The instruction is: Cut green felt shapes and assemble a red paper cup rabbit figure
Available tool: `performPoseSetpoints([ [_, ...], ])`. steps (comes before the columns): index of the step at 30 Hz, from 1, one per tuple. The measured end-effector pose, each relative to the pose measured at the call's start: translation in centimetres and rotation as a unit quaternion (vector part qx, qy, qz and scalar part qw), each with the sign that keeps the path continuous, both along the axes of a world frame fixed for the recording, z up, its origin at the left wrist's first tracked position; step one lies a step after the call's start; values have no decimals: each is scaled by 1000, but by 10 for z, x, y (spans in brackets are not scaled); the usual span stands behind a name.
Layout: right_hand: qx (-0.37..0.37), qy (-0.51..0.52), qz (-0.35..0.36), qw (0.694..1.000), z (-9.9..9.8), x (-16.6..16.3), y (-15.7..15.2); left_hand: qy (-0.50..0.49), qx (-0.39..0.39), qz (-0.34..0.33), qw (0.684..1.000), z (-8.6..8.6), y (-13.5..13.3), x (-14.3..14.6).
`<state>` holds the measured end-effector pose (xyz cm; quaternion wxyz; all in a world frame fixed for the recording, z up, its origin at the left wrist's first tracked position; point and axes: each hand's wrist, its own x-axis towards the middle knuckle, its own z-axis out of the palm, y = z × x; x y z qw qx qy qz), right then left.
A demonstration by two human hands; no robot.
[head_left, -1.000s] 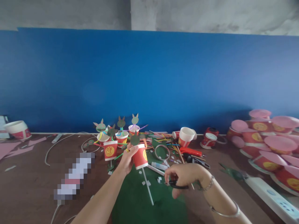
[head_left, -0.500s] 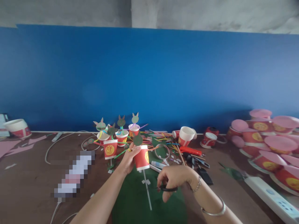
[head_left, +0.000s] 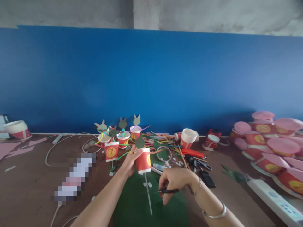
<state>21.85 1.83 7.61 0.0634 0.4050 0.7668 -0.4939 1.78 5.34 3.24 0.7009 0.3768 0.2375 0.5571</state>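
Note:
My left hand [head_left: 131,162] grips a red paper cup [head_left: 143,161] with a gold emblem, closed round its left side. A dark green paper disc [head_left: 139,142] stands up behind the cup's rim, and coloured strips stick out at the sides. From under the cup a pale straw [head_left: 149,201] slants down, with small white pieces on it. My right hand [head_left: 174,182] is closed on small black-handled scissors [head_left: 169,190], whose thin blades point left at the straw. I cannot tell whether the blades touch it.
A green mat [head_left: 132,201] lies below my hands. Behind stand several finished-looking cup figures, one being a red cup [head_left: 111,152]. Coloured strips, a tape ring [head_left: 164,154], a glue tube [head_left: 159,167] and a red tool [head_left: 193,153] surround them. Pink-topped cups [head_left: 282,146] and a power strip [head_left: 274,198] are right.
The straw's lower end has shifted slightly left. My right hand and the scissors have edged left, closer to the straw. My left hand keeps its hold on the cup.

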Motion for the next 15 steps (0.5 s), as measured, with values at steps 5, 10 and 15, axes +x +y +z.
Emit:
performPoseSetpoints([
  [5,22,-12,9,1000,1,0,1,1,-14,13,1000,1,-1,0],
  [10,14,-43,-19,999,-2,1,2,-4,-17,18,1000,-1,4,-3],
  [15,133,-105,-23,985,-9,-1,0,-19,-31,55,998,-1,6,-4],
])
